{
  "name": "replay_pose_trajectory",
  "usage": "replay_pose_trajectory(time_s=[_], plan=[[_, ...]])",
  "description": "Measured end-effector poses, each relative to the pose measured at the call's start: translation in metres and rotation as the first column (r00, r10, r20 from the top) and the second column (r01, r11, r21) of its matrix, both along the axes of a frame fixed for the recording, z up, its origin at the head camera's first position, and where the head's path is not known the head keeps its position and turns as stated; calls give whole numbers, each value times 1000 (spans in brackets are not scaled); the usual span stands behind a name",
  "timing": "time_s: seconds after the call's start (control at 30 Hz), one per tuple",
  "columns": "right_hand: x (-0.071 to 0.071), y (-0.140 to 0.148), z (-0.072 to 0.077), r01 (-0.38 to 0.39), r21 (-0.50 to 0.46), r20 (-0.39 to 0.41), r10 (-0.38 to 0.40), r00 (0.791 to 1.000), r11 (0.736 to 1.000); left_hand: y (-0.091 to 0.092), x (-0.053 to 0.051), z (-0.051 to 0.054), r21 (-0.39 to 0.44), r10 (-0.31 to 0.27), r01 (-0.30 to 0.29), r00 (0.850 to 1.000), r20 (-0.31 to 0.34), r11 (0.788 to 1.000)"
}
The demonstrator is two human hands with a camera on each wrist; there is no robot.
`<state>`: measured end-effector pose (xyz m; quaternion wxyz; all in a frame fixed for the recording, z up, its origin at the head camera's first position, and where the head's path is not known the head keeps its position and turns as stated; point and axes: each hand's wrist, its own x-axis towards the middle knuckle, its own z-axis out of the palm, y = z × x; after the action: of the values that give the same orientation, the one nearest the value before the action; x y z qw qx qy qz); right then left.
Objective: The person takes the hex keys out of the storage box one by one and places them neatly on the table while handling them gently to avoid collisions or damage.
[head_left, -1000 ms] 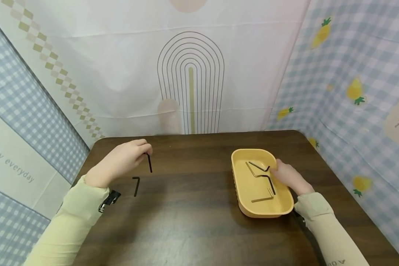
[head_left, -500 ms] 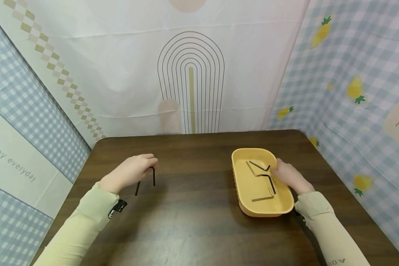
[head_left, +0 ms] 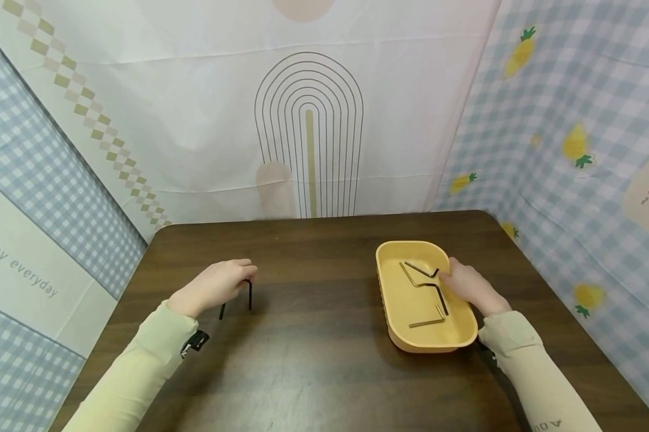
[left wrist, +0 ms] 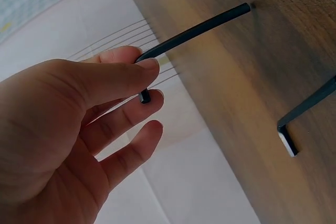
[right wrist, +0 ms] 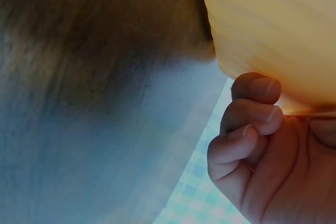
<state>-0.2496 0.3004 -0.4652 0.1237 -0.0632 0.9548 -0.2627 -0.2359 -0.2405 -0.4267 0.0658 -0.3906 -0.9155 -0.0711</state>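
Observation:
My left hand [head_left: 216,287] pinches a black hex key [left wrist: 199,32] near its bend between thumb and fingers, just above the table. Its long arm points down in the head view; whether the tip touches the wood I cannot tell. Another dark hex key [left wrist: 310,100] lies on the table beside it, partly hidden by the hand in the head view. On the right, my right hand [head_left: 469,287] grips the far-right rim of a yellow plastic basket [head_left: 402,345]. Inside the basket lie several hex keys, including a black one [head_left: 440,299] and a brass-coloured one [head_left: 428,324].
The dark wooden table [head_left: 313,336] stretches between the hex keys at left and the basket at right. A white printed cloth [head_left: 205,120] hangs behind its back edge. Checked cloth [head_left: 562,198] hangs along the right side.
My left hand has moved right and down with the held hex key, coming closer to the table and partly covering the other key. The right hand and basket have stayed put.

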Motion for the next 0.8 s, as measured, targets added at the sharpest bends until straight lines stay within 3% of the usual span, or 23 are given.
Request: replay_pose_trajectory(time_s=[0.43,0.8], plan=[[1,0,1,12,-16,7,-12,1000,1000,-3,-14,-17,35,23,-23,1000,9,999],[2,0,0,20,-21,14,-20,1000,1000,-9,-32,-33,31,75,-78,992,99,996]])
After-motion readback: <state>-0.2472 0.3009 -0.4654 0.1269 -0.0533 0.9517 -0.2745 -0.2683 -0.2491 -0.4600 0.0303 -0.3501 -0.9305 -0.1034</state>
